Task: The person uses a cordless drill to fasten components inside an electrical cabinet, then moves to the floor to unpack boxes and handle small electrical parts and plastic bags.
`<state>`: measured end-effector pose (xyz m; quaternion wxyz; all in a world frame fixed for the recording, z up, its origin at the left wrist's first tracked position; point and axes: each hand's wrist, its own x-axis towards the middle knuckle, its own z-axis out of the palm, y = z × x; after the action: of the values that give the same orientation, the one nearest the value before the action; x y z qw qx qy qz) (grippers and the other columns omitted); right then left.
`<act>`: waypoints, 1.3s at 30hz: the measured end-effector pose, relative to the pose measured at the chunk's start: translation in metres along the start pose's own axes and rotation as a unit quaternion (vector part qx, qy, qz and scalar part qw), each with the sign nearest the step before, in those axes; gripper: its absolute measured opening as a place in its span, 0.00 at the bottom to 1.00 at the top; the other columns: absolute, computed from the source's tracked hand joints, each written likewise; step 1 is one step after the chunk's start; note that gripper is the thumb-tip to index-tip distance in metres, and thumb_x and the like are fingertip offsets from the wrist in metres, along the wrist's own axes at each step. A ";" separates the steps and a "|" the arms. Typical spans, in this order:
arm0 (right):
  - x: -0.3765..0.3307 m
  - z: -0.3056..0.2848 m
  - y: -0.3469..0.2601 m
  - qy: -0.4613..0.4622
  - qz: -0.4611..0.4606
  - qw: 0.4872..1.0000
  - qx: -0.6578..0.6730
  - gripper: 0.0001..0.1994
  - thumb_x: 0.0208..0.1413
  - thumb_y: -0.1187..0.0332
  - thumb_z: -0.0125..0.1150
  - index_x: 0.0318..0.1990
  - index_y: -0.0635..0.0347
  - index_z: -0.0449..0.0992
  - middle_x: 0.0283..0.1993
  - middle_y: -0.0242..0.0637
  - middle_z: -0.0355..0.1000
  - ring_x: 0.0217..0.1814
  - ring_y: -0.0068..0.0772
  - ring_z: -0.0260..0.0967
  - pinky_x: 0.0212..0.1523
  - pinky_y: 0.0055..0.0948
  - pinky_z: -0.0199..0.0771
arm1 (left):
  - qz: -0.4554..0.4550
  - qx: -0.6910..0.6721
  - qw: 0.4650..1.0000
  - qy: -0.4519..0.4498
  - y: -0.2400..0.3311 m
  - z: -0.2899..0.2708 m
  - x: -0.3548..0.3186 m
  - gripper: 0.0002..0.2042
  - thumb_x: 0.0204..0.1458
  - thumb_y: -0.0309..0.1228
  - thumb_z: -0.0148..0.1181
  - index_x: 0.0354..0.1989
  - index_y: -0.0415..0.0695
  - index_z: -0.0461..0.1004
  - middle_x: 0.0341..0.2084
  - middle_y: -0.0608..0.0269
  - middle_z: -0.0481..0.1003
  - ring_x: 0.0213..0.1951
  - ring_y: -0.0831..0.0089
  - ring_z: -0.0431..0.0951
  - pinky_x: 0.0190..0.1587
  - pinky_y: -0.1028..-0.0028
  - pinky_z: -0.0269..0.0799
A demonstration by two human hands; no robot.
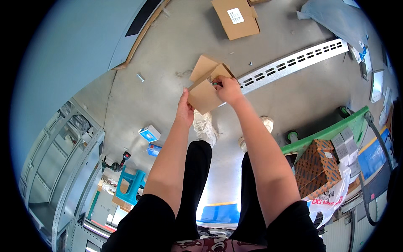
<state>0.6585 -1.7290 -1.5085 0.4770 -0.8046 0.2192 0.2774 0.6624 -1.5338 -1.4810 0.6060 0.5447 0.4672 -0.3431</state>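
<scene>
A small brown cardboard box (204, 97) with its flaps raised hangs in front of me, above the floor. My left hand (184, 110) grips its left side, thumb along the edge. Over the open top, my right hand (229, 90) has its fingers curled down at the box's mouth. A bit of green shows at those fingertips, too small to name. The contents of the box are mostly hidden by the flaps and my hand.
A slotted metal rail (289, 63) lies on the floor to the right. A bolt (140, 77) lies to the left. Ahead sits a larger carton (237, 21). A green cart (323, 131) with boxes stands right, a metal frame (77, 168) and a blue stool (132, 185) left.
</scene>
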 end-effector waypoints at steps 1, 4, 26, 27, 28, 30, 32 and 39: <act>0.002 -0.001 0.006 -0.089 0.067 0.987 0.117 0.13 0.50 0.68 0.64 0.42 0.61 0.77 0.39 0.46 0.78 0.48 0.45 0.73 0.49 0.38 0.72 | 0.011 -0.008 1.000 -0.022 0.003 0.004 -0.002 0.35 0.57 0.64 0.46 0.58 0.44 0.66 0.52 0.62 0.72 0.55 0.70 0.70 0.60 0.67 0.64; 0.001 0.004 0.009 -0.159 0.086 0.921 0.345 0.15 0.52 0.69 0.64 0.48 0.64 0.76 0.40 0.39 0.78 0.45 0.32 0.74 0.46 0.29 0.73 | -0.011 -0.032 0.999 -0.027 0.023 0.014 -0.011 0.39 0.55 0.67 0.44 0.60 0.42 0.65 0.55 0.60 0.70 0.57 0.68 0.70 0.60 0.66 0.65; 0.018 -0.009 -0.014 -0.176 0.077 0.935 0.297 0.20 0.48 0.72 0.67 0.50 0.66 0.73 0.42 0.33 0.74 0.42 0.22 0.71 0.41 0.22 0.72 | 0.096 0.099 0.989 0.062 0.059 0.000 0.010 0.34 0.55 0.62 0.53 0.52 0.40 0.68 0.47 0.59 0.74 0.49 0.70 0.74 0.54 0.68 0.69; 0.019 -0.012 -0.017 -0.195 0.082 0.922 0.323 0.21 0.48 0.71 0.68 0.51 0.66 0.73 0.43 0.33 0.74 0.42 0.23 0.71 0.40 0.23 0.72 | 0.083 0.083 0.991 0.061 0.058 0.000 0.011 0.34 0.55 0.62 0.53 0.53 0.40 0.68 0.48 0.59 0.73 0.50 0.69 0.73 0.54 0.68 0.69; 0.021 -0.018 -0.020 -0.215 0.087 0.908 0.348 0.22 0.47 0.71 0.68 0.51 0.66 0.73 0.43 0.33 0.74 0.42 0.23 0.71 0.40 0.23 0.72 | 0.070 0.067 0.994 0.060 0.057 0.000 0.011 0.34 0.55 0.62 0.53 0.53 0.40 0.68 0.48 0.59 0.73 0.50 0.69 0.72 0.55 0.68 0.68; 0.022 -0.025 -0.025 -0.240 0.077 0.899 0.360 0.23 0.47 0.70 0.68 0.52 0.66 0.72 0.44 0.33 0.73 0.43 0.24 0.70 0.41 0.24 0.72 | 0.057 0.061 0.995 0.059 0.056 0.000 0.010 0.35 0.55 0.62 0.53 0.56 0.39 0.67 0.50 0.58 0.72 0.53 0.68 0.71 0.56 0.68 0.67; 0.021 -0.028 -0.032 -0.251 0.048 0.908 0.333 0.24 0.47 0.70 0.68 0.53 0.67 0.71 0.44 0.33 0.73 0.44 0.25 0.70 0.43 0.26 0.73 | 0.057 0.081 0.993 0.061 0.058 0.001 0.009 0.37 0.55 0.61 0.53 0.59 0.38 0.66 0.53 0.57 0.71 0.56 0.67 0.69 0.57 0.68 0.66; 0.012 -0.024 -0.021 -0.165 0.043 0.929 0.329 0.25 0.46 0.70 0.68 0.53 0.69 0.69 0.48 0.38 0.70 0.49 0.28 0.68 0.51 0.27 0.71 | 0.130 0.134 0.977 0.103 0.072 -0.005 0.011 0.33 0.55 0.62 0.53 0.51 0.39 0.70 0.45 0.60 0.73 0.48 0.71 0.71 0.53 0.70 0.67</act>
<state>0.6862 -1.7417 -1.4930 0.7321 -0.5352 0.2507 0.3388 0.7314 -1.5156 -1.4670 0.5152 0.7097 0.4021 -0.2629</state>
